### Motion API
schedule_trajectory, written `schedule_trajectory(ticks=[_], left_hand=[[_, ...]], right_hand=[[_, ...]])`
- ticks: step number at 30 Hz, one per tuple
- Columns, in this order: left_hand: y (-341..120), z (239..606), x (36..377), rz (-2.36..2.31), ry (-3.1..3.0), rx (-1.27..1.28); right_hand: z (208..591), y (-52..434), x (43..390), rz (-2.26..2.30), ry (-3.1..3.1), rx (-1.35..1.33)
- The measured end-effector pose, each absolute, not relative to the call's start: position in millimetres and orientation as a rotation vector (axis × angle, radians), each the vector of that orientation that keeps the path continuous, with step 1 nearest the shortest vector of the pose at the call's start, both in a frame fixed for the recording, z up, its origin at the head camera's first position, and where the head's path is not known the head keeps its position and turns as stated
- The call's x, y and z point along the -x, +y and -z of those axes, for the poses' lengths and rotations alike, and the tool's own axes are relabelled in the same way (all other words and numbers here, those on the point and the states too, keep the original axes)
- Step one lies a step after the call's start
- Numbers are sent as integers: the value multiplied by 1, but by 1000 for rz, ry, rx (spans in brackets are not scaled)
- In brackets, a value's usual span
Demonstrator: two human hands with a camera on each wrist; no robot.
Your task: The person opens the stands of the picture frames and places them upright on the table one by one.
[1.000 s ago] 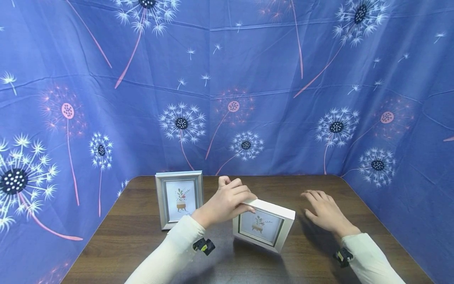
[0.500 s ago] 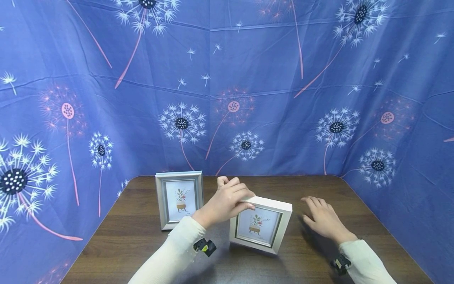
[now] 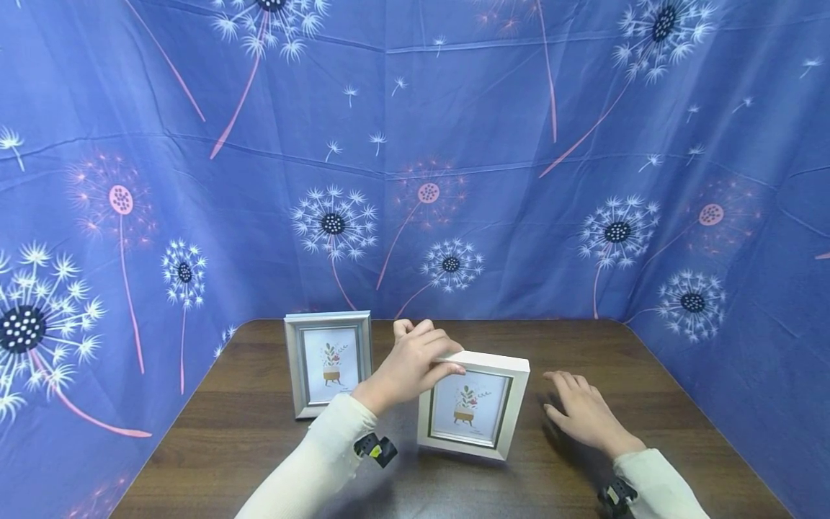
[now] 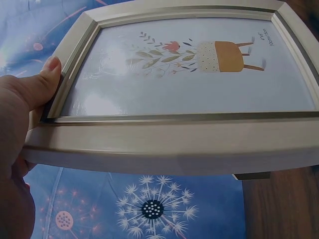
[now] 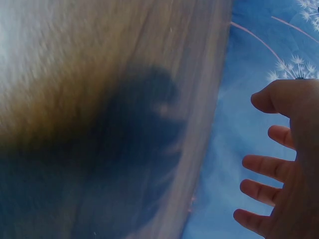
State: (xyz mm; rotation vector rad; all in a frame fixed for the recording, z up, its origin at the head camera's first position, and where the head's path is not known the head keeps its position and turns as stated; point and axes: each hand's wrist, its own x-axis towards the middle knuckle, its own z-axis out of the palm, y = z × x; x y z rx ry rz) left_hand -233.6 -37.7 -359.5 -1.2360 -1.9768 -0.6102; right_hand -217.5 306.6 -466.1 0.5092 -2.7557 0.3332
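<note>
My left hand (image 3: 411, 364) pinches the top edge of a white picture frame (image 3: 516, 404), its thumb on the front and the other fingers behind. In the left wrist view the thumb presses the border of the same picture frame (image 4: 174, 137), whose print shows a plant in an orange pot. The frame stands nearly upright, facing me and turned slightly. Whether its base touches the table cannot be told. To its right, my right hand (image 3: 586, 412) hovers over the table with nothing held; in the right wrist view the right hand (image 5: 279, 169) has its fingers spread apart.
A second picture frame (image 3: 297, 375), silver-grey with a similar print, stands on the left of the brown wooden table (image 3: 220, 447). My left forearm partly reaches in front of it. A blue dandelion-patterned cloth (image 3: 506, 238) hangs behind the table and at both sides.
The white frame has come more upright and shifted slightly left, still gripped by my left hand. My right hand has moved a little toward me and left. The silver-grey frame stays put.
</note>
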Motion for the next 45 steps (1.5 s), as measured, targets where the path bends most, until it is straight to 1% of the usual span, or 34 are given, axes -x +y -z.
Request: schedule_trajectory(ticks=[22,32,45], left_hand=[[-41,360,236,645,-2042,1167],[-41,360,236,645,-2063,1140],[-41,364,239,661,-2041,1116]], right_hand=[[472,282,193,-408,-2759,-620],[478,267,179,-385,-2679,-729],[472,250,164,-328,-2634,-828]])
